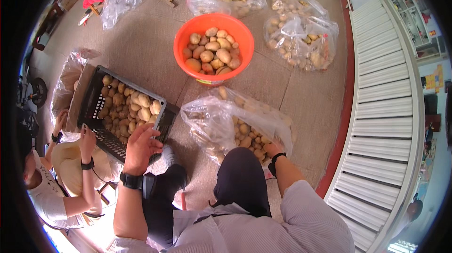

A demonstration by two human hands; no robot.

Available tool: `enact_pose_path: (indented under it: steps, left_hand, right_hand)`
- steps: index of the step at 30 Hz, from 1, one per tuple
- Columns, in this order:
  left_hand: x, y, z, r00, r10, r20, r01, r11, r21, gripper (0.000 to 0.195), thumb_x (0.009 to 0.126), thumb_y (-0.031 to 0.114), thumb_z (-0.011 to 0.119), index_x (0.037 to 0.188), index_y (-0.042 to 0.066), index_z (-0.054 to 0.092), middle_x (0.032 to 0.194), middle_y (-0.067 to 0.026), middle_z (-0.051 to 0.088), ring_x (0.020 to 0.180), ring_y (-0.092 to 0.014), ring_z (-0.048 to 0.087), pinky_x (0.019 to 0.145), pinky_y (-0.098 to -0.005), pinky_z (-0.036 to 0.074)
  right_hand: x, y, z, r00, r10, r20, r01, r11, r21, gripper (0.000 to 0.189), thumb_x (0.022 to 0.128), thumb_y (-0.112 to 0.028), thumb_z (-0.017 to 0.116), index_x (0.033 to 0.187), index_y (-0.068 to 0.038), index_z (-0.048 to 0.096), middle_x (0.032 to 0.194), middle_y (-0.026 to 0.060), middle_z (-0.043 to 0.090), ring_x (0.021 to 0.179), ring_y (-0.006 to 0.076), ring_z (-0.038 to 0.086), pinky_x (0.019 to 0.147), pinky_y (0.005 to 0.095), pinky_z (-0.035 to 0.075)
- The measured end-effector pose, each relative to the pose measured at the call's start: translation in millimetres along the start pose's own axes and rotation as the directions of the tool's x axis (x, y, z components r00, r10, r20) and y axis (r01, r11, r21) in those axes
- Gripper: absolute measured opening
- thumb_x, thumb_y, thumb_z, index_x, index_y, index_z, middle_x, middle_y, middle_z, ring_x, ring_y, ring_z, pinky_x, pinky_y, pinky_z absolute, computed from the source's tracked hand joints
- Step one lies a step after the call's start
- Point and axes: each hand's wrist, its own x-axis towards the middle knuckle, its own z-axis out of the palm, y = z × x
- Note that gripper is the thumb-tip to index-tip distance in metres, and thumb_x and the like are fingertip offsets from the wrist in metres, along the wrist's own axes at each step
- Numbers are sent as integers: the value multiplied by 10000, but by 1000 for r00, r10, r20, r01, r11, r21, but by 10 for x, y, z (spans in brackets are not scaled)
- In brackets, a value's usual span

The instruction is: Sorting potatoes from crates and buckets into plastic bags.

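My left hand (140,150) is raised beside the near right corner of a black plastic crate (122,84), fingers apart and nothing seen in them. Potatoes (120,111) fill much of the crate, with larger, paler ones heaped towards its right end. At the mouth of a clear plastic bag (208,111) on the floor, my right hand (274,149) reaches in among potatoes (247,135). Plastic film and potatoes partly hide its fingers, so whether it grips one cannot be told. My right knee stands in front of the bag's near edge.
An orange plastic tub (180,55) of potatoes stands beyond the bag. More plastic bags of potatoes (302,37) lie behind it. Left of the crate sits another person (76,189), a hand near its rim, with a cardboard box (79,97) close by. A white slatted shutter (378,125) runs along the right.
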Motion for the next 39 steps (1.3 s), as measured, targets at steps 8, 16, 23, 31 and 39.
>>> enact_pose_path:
  steps: [8, 16, 23, 31, 39]
  left_hand:
    - [26, -60, -100, 999, -33, -29, 32, 998, -54, 329, 995, 206, 513, 1250, -1, 491, 998, -86, 616, 703, -170, 640, 606, -293, 549]
    - [-2, -23, -179, 998, -51, -30, 48, 994, -94, 343, 986, 187, 532, 1260, -12, 478, 993, -88, 623, 718, -170, 642, 633, -304, 556]
    - [44, -42, -174, 998, -50, -26, 47, 993, -106, 306, 972, 173, 543, 1225, 4, 508, 965, -84, 643, 707, -184, 667, 605, -312, 564]
    - [19, -22, -209, 999, -55, -2, 54, 993, -106, 350, 974, 173, 542, 1257, -19, 472, 994, -103, 625, 720, -175, 652, 636, -306, 569]
    - [4, -29, -209, 998, -68, 12, 69, 992, -103, 330, 974, 172, 544, 1247, -5, 489, 1002, -104, 623, 731, -179, 649, 645, -312, 560]
  right_hand:
    - [298, 12, -118, 979, 162, 121, -133, 967, -218, 455, 820, -140, 546, 1270, -98, 598, 1348, 183, 557, 1250, 381, 509, 1051, 423, 420]
    - [162, -123, 89, 991, 125, -57, -135, 959, -250, 627, 854, -211, 621, 1363, 52, 366, 1224, 306, 573, 1205, 423, 532, 1104, 444, 350]
    - [173, -133, 324, 934, 198, 297, -25, 866, -499, 417, 898, -154, 540, 1295, -26, 530, 1411, 233, 455, 1240, 387, 516, 1029, 454, 432]
    - [71, -271, 437, 935, 225, 275, -109, 918, -381, 388, 903, -182, 541, 1241, 10, 547, 1331, 265, 532, 1179, 379, 579, 1001, 443, 459]
    - [49, -336, 456, 934, 199, 297, -84, 930, -358, 561, 849, -310, 641, 1267, 24, 473, 1298, 279, 558, 1199, 396, 559, 1019, 443, 447]
